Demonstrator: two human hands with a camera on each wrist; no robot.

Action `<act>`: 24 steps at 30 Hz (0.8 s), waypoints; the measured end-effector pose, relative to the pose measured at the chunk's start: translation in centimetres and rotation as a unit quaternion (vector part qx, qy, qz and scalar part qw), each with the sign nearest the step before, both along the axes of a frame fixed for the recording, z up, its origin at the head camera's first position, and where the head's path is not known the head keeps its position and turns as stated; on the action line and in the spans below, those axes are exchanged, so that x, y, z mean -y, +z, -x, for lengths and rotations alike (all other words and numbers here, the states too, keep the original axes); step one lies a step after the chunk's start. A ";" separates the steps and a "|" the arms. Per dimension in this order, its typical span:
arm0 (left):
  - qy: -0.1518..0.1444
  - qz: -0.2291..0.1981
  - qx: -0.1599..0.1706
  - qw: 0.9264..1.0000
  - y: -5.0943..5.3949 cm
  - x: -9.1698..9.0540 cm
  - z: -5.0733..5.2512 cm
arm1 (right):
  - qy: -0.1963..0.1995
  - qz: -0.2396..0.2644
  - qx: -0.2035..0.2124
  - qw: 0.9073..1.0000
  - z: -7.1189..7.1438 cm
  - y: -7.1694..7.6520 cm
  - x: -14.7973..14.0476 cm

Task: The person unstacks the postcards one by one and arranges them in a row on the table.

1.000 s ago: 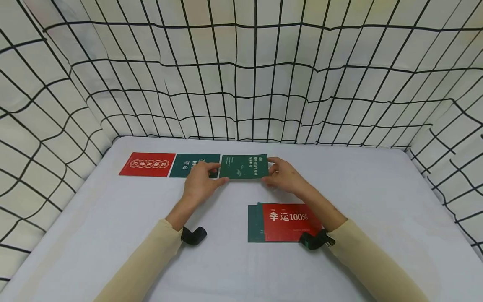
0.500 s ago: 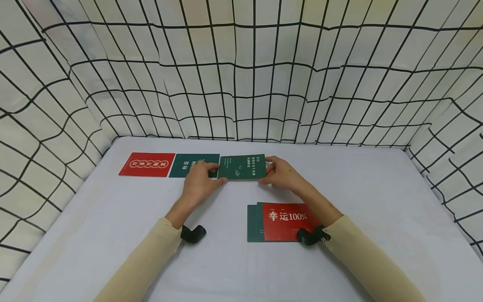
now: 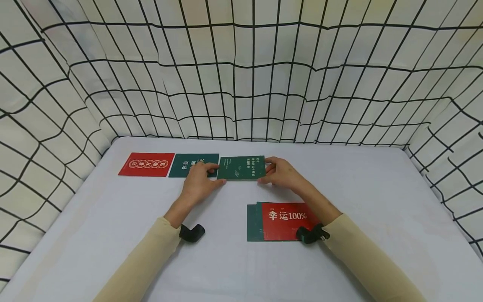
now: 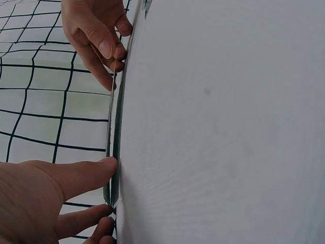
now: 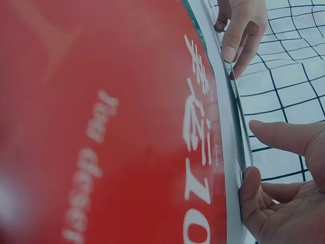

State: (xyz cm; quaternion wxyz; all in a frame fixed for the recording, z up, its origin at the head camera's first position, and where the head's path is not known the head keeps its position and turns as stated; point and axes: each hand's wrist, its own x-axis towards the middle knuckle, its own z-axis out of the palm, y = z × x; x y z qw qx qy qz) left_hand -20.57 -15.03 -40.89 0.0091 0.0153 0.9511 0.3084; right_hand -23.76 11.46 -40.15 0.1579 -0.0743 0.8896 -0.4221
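A green card (image 3: 241,168) with white print lies at the right end of a row of cards. My left hand (image 3: 200,182) holds its left end, thumb at the near corner and fingers over the neighbouring teal card (image 3: 181,161). At the other end, my right hand (image 3: 283,173) grips the right edge between thumb and curled fingers. Seen nearly edge-on in the left wrist view, the green card (image 4: 117,127) spans both hands. How far it stands off the cloth cannot be told.
A red card (image 3: 147,164) ends the row at the left. Nearer me, under my right forearm, a red card (image 3: 283,228) overlaps green cards (image 3: 253,224). Black netting (image 3: 241,96) over white cloth walls the back and sides of the white-covered table (image 3: 211,268).
Both hands have shifted the green card slightly left, against the teal card, and its near edge has come a little toward me. My right hand moved left with it; the left barely moved.
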 end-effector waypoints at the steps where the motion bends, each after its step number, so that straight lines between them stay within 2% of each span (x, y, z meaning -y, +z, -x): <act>1: 0.000 -0.001 0.001 1.000 0.0 0.0 0.0 | -0.003 0.001 0.001 1.000 0.0 0.0 0.0; 11: -0.003 -0.003 0.010 1.000 0.2 0.2 0.2 | -0.010 0.015 0.017 1.000 0.4 -0.1 0.0; 24: -0.012 0.012 0.007 1.000 0.0 0.2 0.2 | -0.021 0.025 0.014 0.999 0.5 -0.3 -0.1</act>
